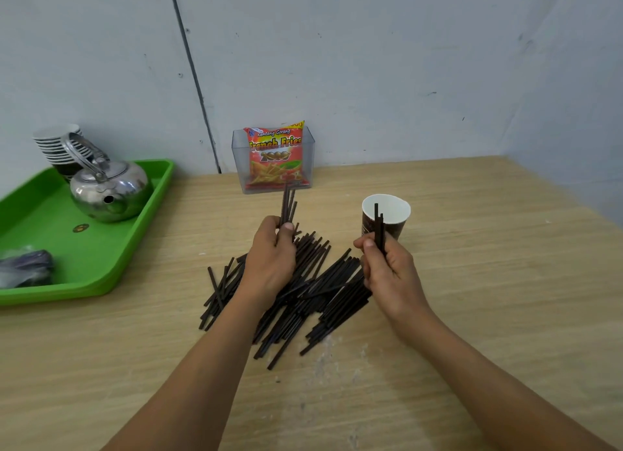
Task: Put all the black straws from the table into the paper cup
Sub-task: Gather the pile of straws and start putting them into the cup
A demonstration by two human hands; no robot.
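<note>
- My left hand (269, 255) grips a few upright black straws (287, 202); my right hand (387, 265) pinches a pair beside the paper cup (387, 214).
- Most lie heaped on the table (472, 282).
- Light, stiff, slippery-looking: best gripped mid-length.

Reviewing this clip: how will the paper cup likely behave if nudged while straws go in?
The paper cup looks thin-walled and seems empty, so probably light and easy to slide. It narrows toward its base, so a bump from the straws in the right hand might tip it.
</note>
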